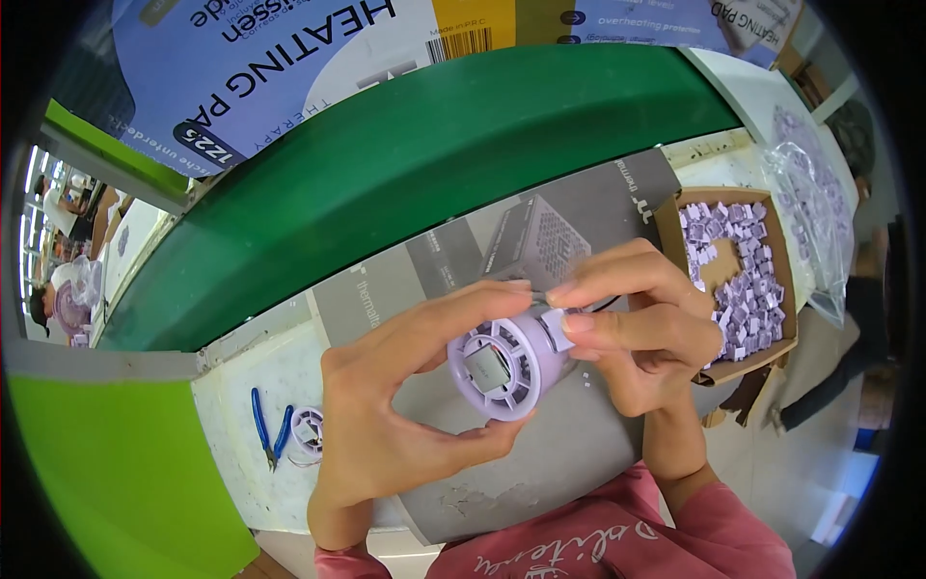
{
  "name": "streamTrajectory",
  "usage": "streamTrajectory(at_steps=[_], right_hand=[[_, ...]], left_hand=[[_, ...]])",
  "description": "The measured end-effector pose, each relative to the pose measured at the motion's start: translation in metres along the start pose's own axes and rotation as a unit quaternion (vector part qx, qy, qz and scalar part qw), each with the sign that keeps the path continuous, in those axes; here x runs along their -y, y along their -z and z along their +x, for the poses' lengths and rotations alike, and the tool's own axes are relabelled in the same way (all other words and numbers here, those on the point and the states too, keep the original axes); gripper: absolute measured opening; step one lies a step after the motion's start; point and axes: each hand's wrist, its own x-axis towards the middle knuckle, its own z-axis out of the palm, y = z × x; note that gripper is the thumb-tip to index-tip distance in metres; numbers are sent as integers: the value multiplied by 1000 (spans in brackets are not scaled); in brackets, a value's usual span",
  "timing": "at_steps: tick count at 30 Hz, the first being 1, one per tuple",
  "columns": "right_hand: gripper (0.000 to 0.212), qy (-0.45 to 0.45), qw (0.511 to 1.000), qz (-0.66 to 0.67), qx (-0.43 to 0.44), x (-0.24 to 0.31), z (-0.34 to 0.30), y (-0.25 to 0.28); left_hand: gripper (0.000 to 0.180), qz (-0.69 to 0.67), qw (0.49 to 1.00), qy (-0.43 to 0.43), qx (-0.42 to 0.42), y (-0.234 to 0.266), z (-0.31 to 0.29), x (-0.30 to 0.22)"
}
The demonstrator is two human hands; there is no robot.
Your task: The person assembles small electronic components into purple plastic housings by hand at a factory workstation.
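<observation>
Over a grey printed cardboard sheet point(579, 463), my left hand point(376, 396) curls around a lavender round plastic housing, its fingers and thumb gripping opposite sides. The housing point(545, 357) is tilted, and its spoked, ring-shaped end faces left and toward me, with a pale square part at its centre. Against its upper right side, my right hand point(651, 333) pinches a small lavender plastic piece point(556, 329) between thumb and fingers. A dark thin wire point(608, 303) shows behind the right fingers. Whether the small piece is fastened to the housing, I cannot tell.
A cardboard box point(793, 323) of small lavender parts stands right, beside a clear plastic bag point(820, 222). Blue-handled cutters point(273, 429) and another round lavender part point(308, 429) lie left. Beyond runs a green belt point(434, 174) with blue printed cartons point(164, 58). People sit far left.
</observation>
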Motion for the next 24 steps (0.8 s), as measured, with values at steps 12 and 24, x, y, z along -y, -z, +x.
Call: streamTrajectory(at_steps=[12,24], right_hand=[[28,-41,995,-3,-88,9,-7,-4],[25,-21,991,-113,-67,14,3,-3]], left_hand=[[131,-287,950,-100,-72,-27,7,30],[71,-171,957,-231,-36,-18,12,44]])
